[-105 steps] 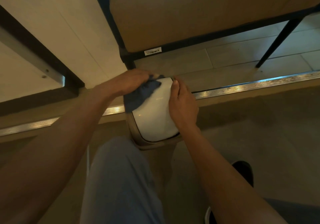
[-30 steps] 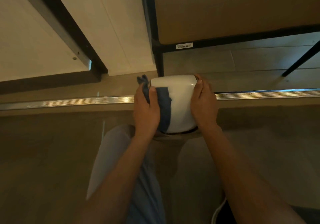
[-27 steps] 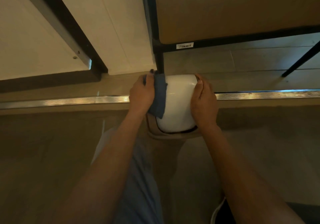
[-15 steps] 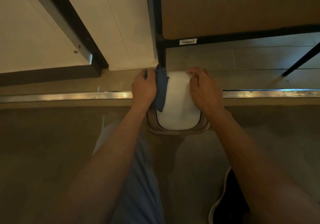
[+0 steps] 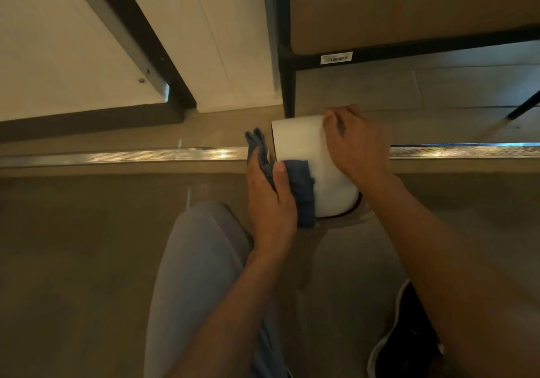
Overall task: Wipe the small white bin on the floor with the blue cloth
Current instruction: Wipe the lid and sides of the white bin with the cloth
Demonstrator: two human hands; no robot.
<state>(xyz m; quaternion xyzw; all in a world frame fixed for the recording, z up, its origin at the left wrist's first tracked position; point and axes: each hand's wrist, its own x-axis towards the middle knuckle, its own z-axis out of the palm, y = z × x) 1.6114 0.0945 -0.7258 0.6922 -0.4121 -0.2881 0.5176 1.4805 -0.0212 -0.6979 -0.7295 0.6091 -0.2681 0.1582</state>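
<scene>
The small white bin (image 5: 301, 144) sits on the floor, tilted, with its smooth white side facing me. My left hand (image 5: 270, 202) presses the blue cloth (image 5: 301, 190) flat against the bin's near left side, thumb on top of the cloth; a loose end of the cloth sticks up past the fingers. My right hand (image 5: 355, 146) grips the bin's far right side and rim, fingers curled over the edge. The bin's base is hidden behind both hands.
A metal floor strip (image 5: 117, 154) runs left to right under the bin. A black-framed shelf unit (image 5: 287, 56) with a leg stands right behind the bin. My knee in grey trousers (image 5: 201, 260) is just left of it, my dark shoe (image 5: 409, 345) at the lower right.
My left hand has slid the cloth from the bin's far left edge down toward me along its side. The bin has tipped so more of its side shows. My right hand stays on it.
</scene>
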